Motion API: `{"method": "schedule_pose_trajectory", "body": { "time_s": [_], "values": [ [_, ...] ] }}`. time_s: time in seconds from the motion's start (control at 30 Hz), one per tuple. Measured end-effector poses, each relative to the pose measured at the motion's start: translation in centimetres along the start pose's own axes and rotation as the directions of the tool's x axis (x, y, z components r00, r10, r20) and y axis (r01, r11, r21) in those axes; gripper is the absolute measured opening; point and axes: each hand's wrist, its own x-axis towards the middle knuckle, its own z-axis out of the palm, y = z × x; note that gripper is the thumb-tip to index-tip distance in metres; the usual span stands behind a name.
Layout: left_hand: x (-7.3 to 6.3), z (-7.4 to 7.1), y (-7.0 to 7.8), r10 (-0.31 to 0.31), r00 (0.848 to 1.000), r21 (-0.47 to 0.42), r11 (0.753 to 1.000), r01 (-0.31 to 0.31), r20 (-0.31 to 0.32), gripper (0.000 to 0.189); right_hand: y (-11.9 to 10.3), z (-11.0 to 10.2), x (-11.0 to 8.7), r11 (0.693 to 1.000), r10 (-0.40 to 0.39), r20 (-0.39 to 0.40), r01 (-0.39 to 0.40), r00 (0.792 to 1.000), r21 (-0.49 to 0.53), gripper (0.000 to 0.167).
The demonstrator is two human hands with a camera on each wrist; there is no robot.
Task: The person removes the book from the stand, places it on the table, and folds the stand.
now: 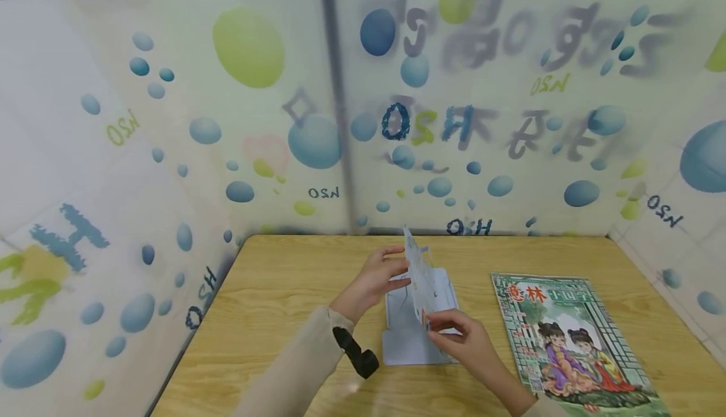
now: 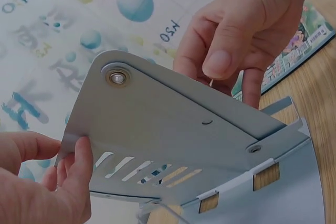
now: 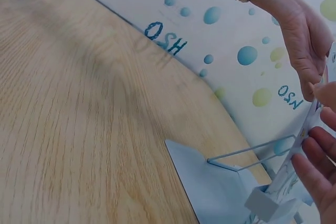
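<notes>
A light grey-blue metal book stand (image 1: pixel 404 349) lies unfolded on the table, its printed panel (image 1: pixel 418 275) raised nearly upright. My left hand (image 1: pixel 371 281) holds the panel's far side edge, thumb and fingers on opposite faces in the left wrist view. At the near edge, my right hand (image 1: pixel 464 336) grips the panel between thumb and fingers. The panel's plain back (image 2: pixel 152 108) shows a row of slots and round rivets in the left wrist view. A wire support (image 3: pixel 247 153) sticks up from the stand's flat base (image 3: pixel 210 182).
To the right on the wooden table (image 1: pixel 266 297) lies a magazine (image 1: pixel 567 335) with two cartoon figures on its cover. A curtain (image 1: pixel 261 114) printed with bubbles and letters hangs behind the table and along its sides. A black strap (image 1: pixel 356 351) circles my left wrist.
</notes>
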Motion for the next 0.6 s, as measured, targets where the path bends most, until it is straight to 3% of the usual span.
{"method": "schedule_pose_trajectory", "body": {
  "time_s": [0.33,0.6],
  "values": [
    [0.8,2.0,0.0,0.018,0.999,-0.034,0.999,-0.017,0.027,0.042,0.5,-0.4,-0.7,0.999,-0.028,-0.103,0.031,0.994,0.030,0.031],
    [1.4,4.2,0.4,0.009,0.999,-0.023,1.000,-0.008,0.046,0.041,1.0,-0.7,-1.1,1.000,0.008,-0.259,-0.008,0.966,0.000,0.028]
  ]
}}
